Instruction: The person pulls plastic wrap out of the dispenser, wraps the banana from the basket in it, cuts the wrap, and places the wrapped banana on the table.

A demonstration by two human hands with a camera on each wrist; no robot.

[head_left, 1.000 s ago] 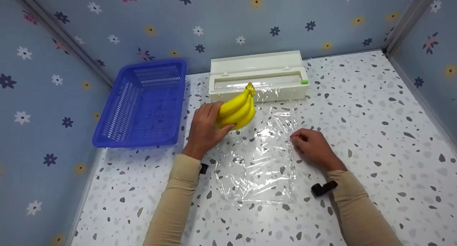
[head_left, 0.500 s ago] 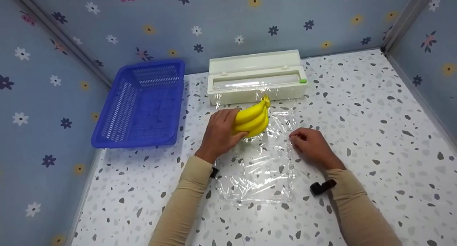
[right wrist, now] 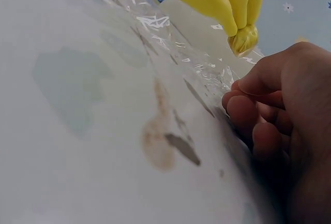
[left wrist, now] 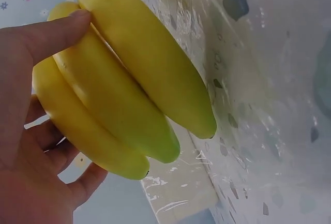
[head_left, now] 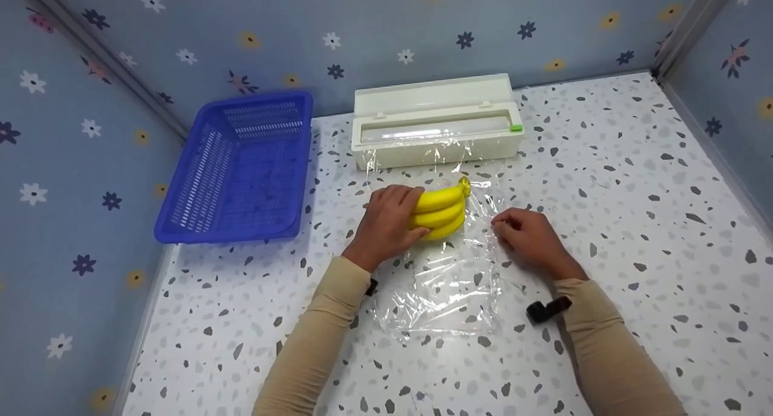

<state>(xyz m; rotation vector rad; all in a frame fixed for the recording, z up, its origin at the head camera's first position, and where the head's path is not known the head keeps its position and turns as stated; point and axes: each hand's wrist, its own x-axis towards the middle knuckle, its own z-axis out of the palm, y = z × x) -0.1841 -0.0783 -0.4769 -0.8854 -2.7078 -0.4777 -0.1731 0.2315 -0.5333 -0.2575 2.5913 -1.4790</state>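
Yellow bananas (head_left: pixel 442 209) sit in the left hand (head_left: pixel 386 226) grip; right hand (head_left: pixel 526 238) pinches the wrap's (head_left: pixel 450 283) edge.

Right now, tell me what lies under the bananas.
Under the bananas, gripped by the left hand, lies the clear plastic wrap on the speckled table. Whether they touch it is hidden.

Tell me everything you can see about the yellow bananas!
The bananas are a bunch of three, bright yellow, smooth and shiny, joined at a stubby stem that points toward the white box. They lie over the far part of the clear wrap on the speckled table. The left hand grips their blunt ends, fingers curled round them. The right hand is beside them, on the wrap's edge, not touching them.
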